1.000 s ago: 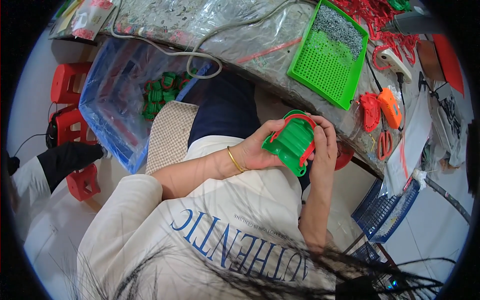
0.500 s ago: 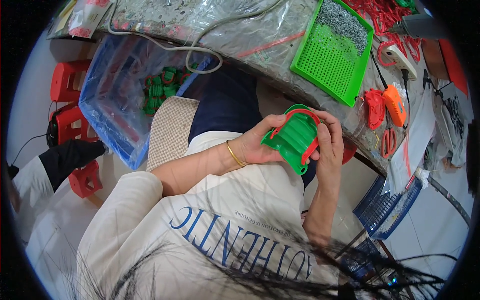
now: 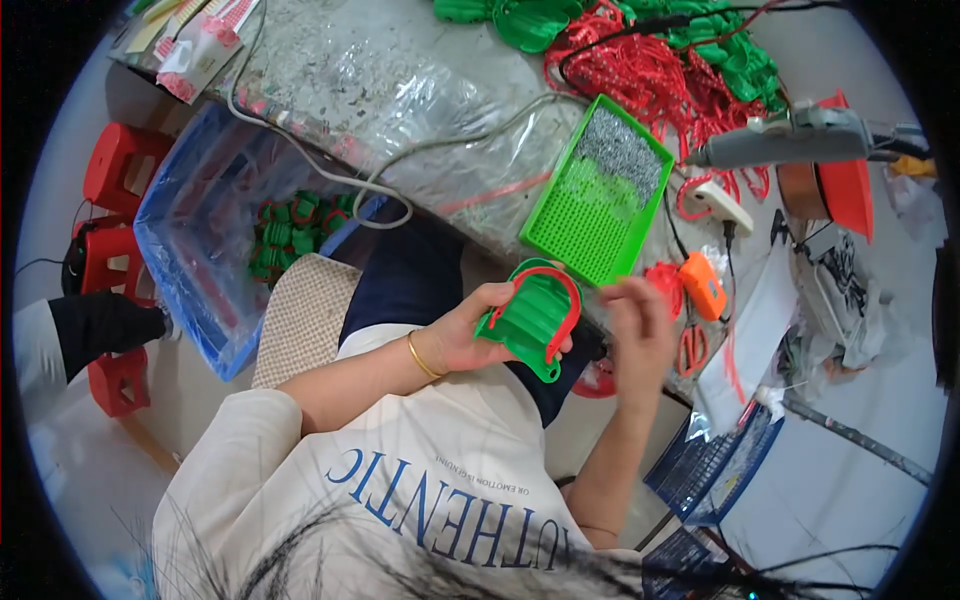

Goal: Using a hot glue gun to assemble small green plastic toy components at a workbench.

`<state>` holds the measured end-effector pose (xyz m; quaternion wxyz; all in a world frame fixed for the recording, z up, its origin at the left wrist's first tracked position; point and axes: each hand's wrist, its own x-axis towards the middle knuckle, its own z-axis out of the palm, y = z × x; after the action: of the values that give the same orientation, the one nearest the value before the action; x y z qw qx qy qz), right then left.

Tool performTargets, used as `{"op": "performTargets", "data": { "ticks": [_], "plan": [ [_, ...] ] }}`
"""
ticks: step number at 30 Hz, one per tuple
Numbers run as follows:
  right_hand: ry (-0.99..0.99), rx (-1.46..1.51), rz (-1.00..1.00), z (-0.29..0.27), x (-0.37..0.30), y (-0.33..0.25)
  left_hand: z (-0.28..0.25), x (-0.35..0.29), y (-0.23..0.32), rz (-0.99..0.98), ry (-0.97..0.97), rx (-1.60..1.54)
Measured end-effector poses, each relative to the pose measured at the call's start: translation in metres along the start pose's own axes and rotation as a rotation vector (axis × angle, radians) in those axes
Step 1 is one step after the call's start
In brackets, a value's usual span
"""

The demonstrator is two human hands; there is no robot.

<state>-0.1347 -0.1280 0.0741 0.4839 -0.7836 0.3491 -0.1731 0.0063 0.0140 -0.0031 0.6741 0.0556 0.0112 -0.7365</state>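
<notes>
My left hand point(image 3: 468, 335) holds a ribbed green plastic piece point(image 3: 527, 320) with a red curved band along its edge, above my lap. My right hand point(image 3: 637, 335) hovers blurred just to its right, fingers apart and off the piece, near the front rim of a green perforated tray point(image 3: 590, 215) that holds small grey parts. A gold bangle sits on my left wrist.
A blue crate point(image 3: 190, 255) lined with clear plastic holds several green pieces at my left. Red straps point(image 3: 650, 75) and green parts pile at the table's back. An orange tool point(image 3: 703, 288), scissors point(image 3: 690, 350), a powered screwdriver point(image 3: 790, 140), red stools point(image 3: 115, 175) and a blue basket point(image 3: 715, 465) surround me.
My right hand has let go of the green piece and moved right. The left hand still holds it, now tilted more upright.
</notes>
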Motion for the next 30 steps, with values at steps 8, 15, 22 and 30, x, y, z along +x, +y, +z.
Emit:
{"op": "performTargets", "data": {
  "ticks": [8, 15, 22, 30],
  "plan": [
    [0.368, 0.229, -0.491, -0.078, 0.147, -0.067, 0.012, 0.014, 0.012, 0.011, -0.018, 0.013],
    [-0.248, 0.352, -0.369, -0.109, 0.166, -0.076, 0.026, 0.018, 0.011, 0.041, -0.022, -0.021],
    [-0.453, 0.629, -0.356, -0.06, 0.132, -0.093, 0.021, 0.026, 0.004, -0.031, 0.024, -0.049],
    [0.213, 0.668, -0.345, 0.001, 0.128, -0.068, 0.019, 0.029, -0.001, 0.025, 0.033, -0.09]
  ]
}}
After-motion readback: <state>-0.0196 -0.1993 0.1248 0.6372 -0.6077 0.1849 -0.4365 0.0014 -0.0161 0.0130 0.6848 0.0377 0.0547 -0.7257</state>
